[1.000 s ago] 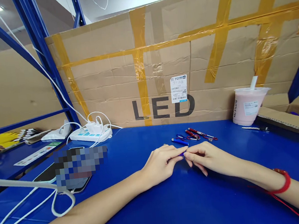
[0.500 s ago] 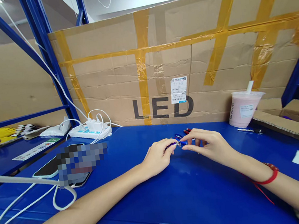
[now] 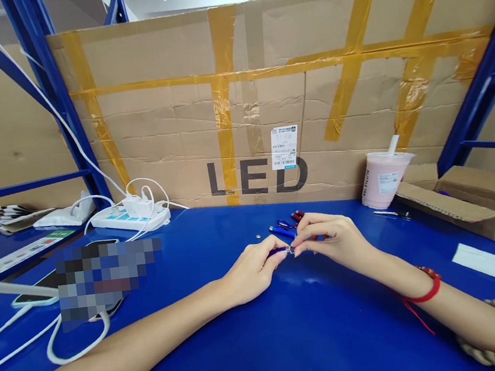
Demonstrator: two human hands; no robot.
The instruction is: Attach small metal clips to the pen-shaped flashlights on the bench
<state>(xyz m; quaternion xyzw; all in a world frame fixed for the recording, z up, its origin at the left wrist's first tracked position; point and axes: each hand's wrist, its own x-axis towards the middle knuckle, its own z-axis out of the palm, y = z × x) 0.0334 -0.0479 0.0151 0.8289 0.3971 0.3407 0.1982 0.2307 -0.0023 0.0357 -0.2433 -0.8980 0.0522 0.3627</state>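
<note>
Across the blue table (image 3: 335, 330): a person works before a cardboard panel (image 3: 170, 135) printed "LED".
Left hand (image 3: 248, 273): thumb and forefinger are pressed in a firm pinch on a small blue piece (image 3: 280, 250) — its metal end juts out toward the other hand.
Right hand (image 3: 331, 232): thumb and forefinger are drawn nearly together at that metal end; whether they clasp something tiny cannot be told.
Blue piece: between the two hands, partly hidden by the left fingers.
Behind the hands: a blue tube (image 3: 282, 231) lies on the table, with red pieces (image 3: 297, 215) farther back, partly masked by the right hand.
Small round disc (image 3: 258, 236): on the table near the left hand — apart from it.
Right wrist: a red cord bracelet (image 3: 430, 293).
Toward the right: a cup of pink drink (image 3: 383, 179) stands near an open box (image 3: 450, 204).
</note>
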